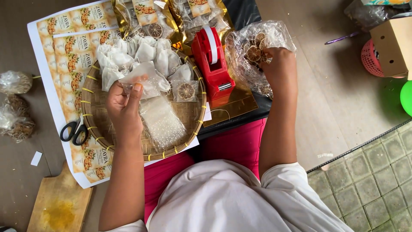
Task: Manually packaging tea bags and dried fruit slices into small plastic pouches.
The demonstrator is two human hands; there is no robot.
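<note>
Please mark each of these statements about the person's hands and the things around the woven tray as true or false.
1. The left hand holds a small clear plastic pouch over the woven tray. True.
2. The right hand is inside the clear bag of dried citrus slices. True.
3. The scissors lie in the tray. False: they lie on the printed label sheet, beside the tray's left rim.
4. The tape dispenser is blue. False: it is red with a white roll.
5. The wooden board lies at lower left. True.
</note>
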